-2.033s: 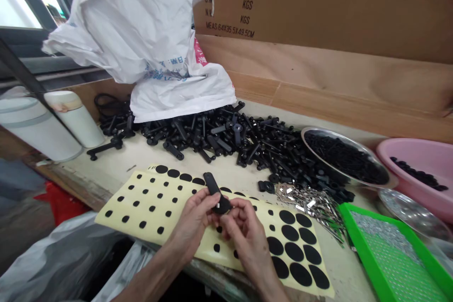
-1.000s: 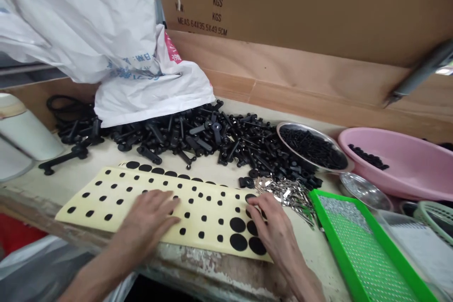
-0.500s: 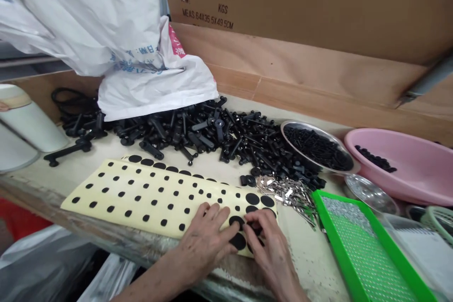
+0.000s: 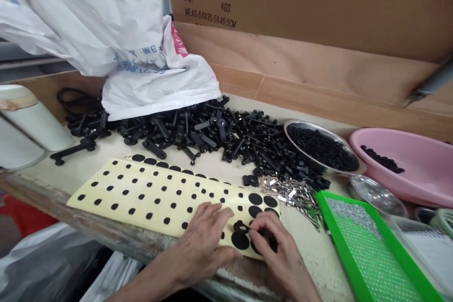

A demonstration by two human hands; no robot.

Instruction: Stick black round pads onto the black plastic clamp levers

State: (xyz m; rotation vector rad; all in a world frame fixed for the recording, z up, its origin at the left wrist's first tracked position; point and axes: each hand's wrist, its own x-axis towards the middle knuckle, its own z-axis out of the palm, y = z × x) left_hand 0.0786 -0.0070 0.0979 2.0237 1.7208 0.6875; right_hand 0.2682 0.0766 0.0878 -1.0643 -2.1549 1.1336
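Left hand [image 4: 203, 247] open, flat on cream backing sheet [image 4: 141, 193]; right hand [image 4: 274, 250] pinches black round sticker [image 4: 240, 226] at sheet's near edge. Black plastic parts [image 4: 198, 134] lie beyond; steel bowl [image 4: 311, 126], green tray [image 4: 339, 245] to right.

A: What's hidden on the sticker sheet [image 4: 102, 193]?
B: The right hand [image 4: 279, 250] covers its near corner and some stickers.
A: And the shiny bits [image 4: 290, 196] beside the sheet?
B: Too small to tell.
A: The green tray [image 4: 368, 245] past them?
B: Cut off by the bottom edge.

Cardboard carton [image 4: 304, 0]: "200 PCS", "KGS", "MEAS 64X35.5X49.5CM" printed dark.
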